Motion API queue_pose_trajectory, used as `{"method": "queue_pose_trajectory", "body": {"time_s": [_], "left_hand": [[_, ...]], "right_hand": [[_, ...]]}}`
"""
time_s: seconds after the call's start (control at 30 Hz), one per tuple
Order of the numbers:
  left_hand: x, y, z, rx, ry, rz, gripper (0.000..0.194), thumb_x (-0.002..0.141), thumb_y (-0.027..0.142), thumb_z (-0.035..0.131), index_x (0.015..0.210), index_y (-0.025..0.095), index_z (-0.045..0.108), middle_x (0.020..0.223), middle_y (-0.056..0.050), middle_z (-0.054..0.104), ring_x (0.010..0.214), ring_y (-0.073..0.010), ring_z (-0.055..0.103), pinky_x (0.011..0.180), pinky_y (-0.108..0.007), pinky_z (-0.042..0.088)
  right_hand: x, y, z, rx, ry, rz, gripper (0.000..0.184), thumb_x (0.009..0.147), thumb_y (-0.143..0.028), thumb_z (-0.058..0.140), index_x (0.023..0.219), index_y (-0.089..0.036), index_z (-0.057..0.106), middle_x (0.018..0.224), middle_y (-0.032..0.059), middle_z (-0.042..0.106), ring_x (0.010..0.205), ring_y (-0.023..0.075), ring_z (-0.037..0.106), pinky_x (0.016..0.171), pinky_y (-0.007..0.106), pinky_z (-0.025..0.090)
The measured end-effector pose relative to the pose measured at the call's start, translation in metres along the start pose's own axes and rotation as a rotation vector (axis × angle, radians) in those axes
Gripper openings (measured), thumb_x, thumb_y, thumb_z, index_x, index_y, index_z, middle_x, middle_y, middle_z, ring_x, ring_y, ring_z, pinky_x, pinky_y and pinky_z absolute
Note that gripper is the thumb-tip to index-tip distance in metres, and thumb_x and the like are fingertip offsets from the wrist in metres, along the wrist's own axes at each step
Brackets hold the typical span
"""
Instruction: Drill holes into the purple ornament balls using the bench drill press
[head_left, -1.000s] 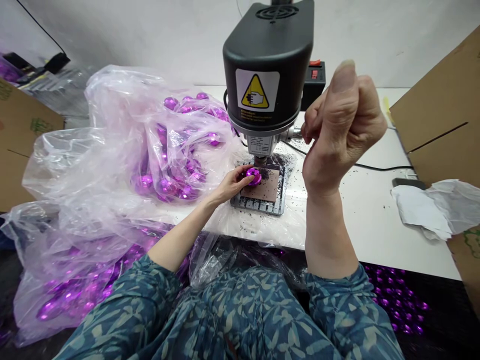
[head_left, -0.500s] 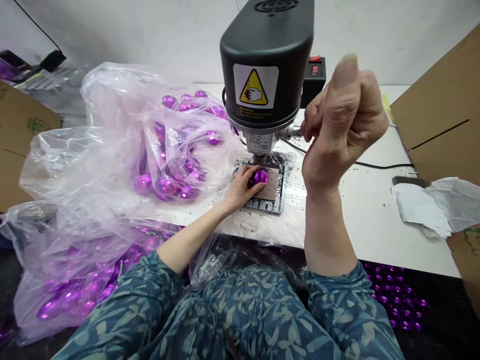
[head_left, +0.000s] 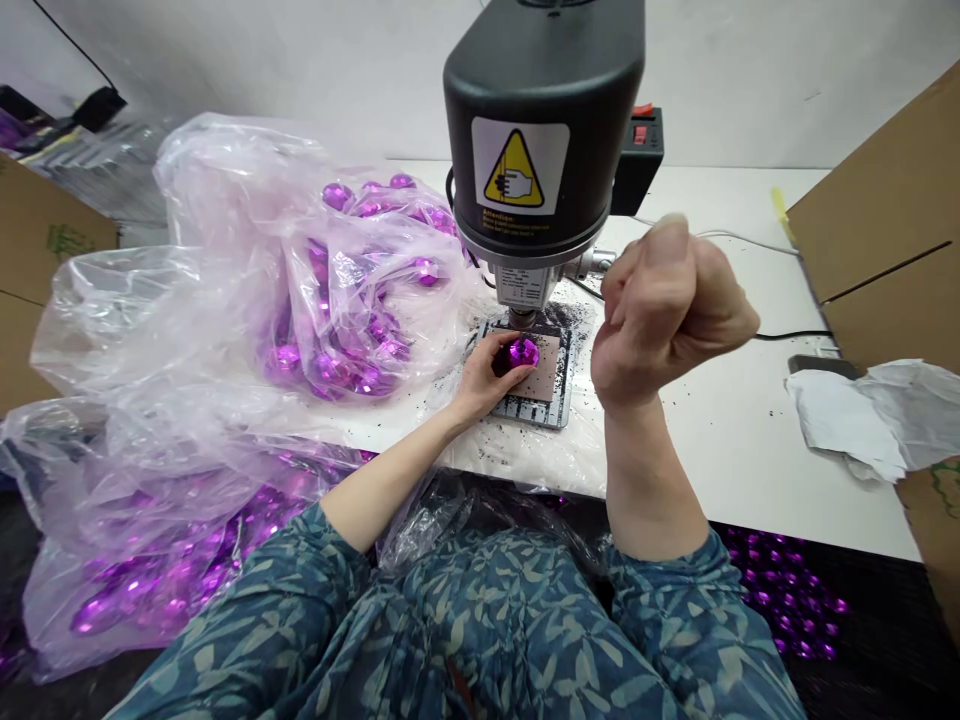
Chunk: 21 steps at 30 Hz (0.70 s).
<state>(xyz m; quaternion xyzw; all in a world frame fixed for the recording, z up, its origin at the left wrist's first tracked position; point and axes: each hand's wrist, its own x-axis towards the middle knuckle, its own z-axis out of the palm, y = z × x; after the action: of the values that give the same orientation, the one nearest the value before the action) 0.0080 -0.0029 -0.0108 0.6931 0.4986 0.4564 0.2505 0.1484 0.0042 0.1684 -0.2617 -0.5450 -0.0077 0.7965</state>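
Note:
My left hand [head_left: 484, 378] is closed on a shiny purple faceted ball [head_left: 523, 353], thumb and fingers around its left side. The ball sits on a square brownish pad on the slotted metal base [head_left: 555, 413] of a small black drill press [head_left: 540, 130]. Just above the ball is the chuck [head_left: 523, 319]; whether the bit touches it I cannot tell. My right hand [head_left: 667, 310] makes a fist in front of the press's right side, beside its silver feed hub [head_left: 596, 262]. It appears wrapped round the feed lever, which the fist hides.
Clear plastic bags [head_left: 225, 300] with purple balls cover the table's left side and hang below it. Dark shavings lie round the base. A switch box [head_left: 637, 160], black cord, crumpled white paper [head_left: 847, 420] and a cardboard box [head_left: 885, 200] are to the right. More purple balls [head_left: 787, 590] lie below.
My right fist has come down and slightly left, showing more of the switch box and table behind it. My left hand keeps its hold on the ball. The view has shifted slightly.

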Motion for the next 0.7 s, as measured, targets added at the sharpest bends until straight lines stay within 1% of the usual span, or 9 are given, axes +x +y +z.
{"method": "queue_pose_trajectory", "body": {"time_s": [0.1,0.17,0.3,0.37,0.43,0.5,0.57,0.63,0.7], "left_hand": [[0.001,0.001,-0.001,0.009,-0.003,-0.003,0.048,0.090,0.038,0.085,0.132,0.023,0.067,0.130,-0.010,0.075,0.120,-0.0272,0.070,0.105,-0.044,0.057],[0.001,0.000,-0.001,0.020,-0.002,-0.011,0.049,0.090,0.039,0.086,0.132,0.024,0.067,0.131,-0.010,0.074,0.121,-0.0278,0.069,0.107,-0.045,0.056],[0.000,0.000,0.000,0.019,-0.002,-0.017,0.048,0.090,0.038,0.085,0.132,0.024,0.067,0.132,-0.010,0.074,0.123,-0.0276,0.068,0.108,-0.045,0.055],[0.000,0.000,0.000,0.008,0.002,-0.014,0.048,0.090,0.037,0.085,0.132,0.023,0.067,0.132,-0.010,0.074,0.123,-0.0271,0.068,0.108,-0.044,0.055],[0.000,0.000,0.000,-0.003,0.002,-0.010,0.048,0.090,0.037,0.085,0.132,0.022,0.066,0.132,-0.011,0.074,0.122,-0.0268,0.069,0.106,-0.043,0.056],[0.000,0.000,0.000,-0.004,-0.002,-0.008,0.047,0.091,0.037,0.084,0.132,0.022,0.066,0.133,-0.011,0.074,0.123,-0.0268,0.068,0.106,-0.043,0.056],[0.000,-0.001,0.001,0.002,-0.004,-0.001,0.046,0.092,0.037,0.083,0.132,0.022,0.065,0.134,-0.012,0.073,0.124,-0.0269,0.068,0.105,-0.043,0.056],[0.000,-0.001,0.001,0.013,-0.001,0.005,0.046,0.092,0.037,0.082,0.132,0.022,0.065,0.133,-0.012,0.073,0.123,-0.0271,0.068,0.105,-0.043,0.056],[0.000,-0.001,0.001,0.019,-0.001,-0.003,0.046,0.092,0.038,0.083,0.132,0.023,0.065,0.133,-0.011,0.073,0.122,-0.0274,0.069,0.105,-0.044,0.056]], "right_hand": [[-0.009,0.003,-0.001,-0.088,0.038,-0.066,0.062,0.105,-0.053,0.044,0.061,-0.025,0.011,0.046,-0.0036,0.013,0.038,0.0107,0.019,0.043,0.039,0.019],[-0.013,0.005,-0.001,-0.084,0.048,-0.075,0.062,0.104,-0.050,0.046,0.061,-0.024,0.009,0.046,-0.0032,0.014,0.039,0.0109,0.019,0.043,0.039,0.018],[-0.016,0.010,-0.002,0.147,0.092,-0.141,0.059,0.098,-0.034,0.059,0.058,-0.022,0.016,0.047,-0.0045,0.015,0.040,0.0090,0.018,0.044,0.035,0.015],[-0.017,0.013,-0.003,0.228,0.083,-0.194,0.055,0.097,-0.026,0.058,0.059,-0.022,0.018,0.048,-0.0053,0.015,0.040,0.0081,0.018,0.042,0.032,0.014],[-0.019,0.017,-0.005,0.267,0.047,-0.253,0.052,0.096,-0.020,0.056,0.060,-0.022,0.019,0.048,-0.0061,0.017,0.039,0.0071,0.019,0.039,0.030,0.015],[-0.021,0.022,-0.009,0.291,0.005,-0.305,0.050,0.096,-0.019,0.055,0.061,-0.021,0.019,0.048,-0.0067,0.022,0.038,0.0062,0.021,0.037,0.028,0.017],[-0.024,0.026,-0.012,0.269,-0.022,-0.326,0.051,0.095,-0.021,0.057,0.061,-0.021,0.018,0.047,-0.0068,0.026,0.037,0.0056,0.024,0.035,0.027,0.021],[-0.026,0.029,-0.014,0.187,-0.015,-0.336,0.054,0.097,-0.027,0.055,0.061,-0.021,0.015,0.046,-0.0066,0.025,0.035,0.0053,0.024,0.035,0.027,0.023],[-0.027,0.032,-0.014,0.126,0.009,-0.362,0.055,0.098,-0.029,0.052,0.062,-0.022,0.011,0.044,-0.0068,0.021,0.034,0.0051,0.022,0.033,0.027,0.023]]}}
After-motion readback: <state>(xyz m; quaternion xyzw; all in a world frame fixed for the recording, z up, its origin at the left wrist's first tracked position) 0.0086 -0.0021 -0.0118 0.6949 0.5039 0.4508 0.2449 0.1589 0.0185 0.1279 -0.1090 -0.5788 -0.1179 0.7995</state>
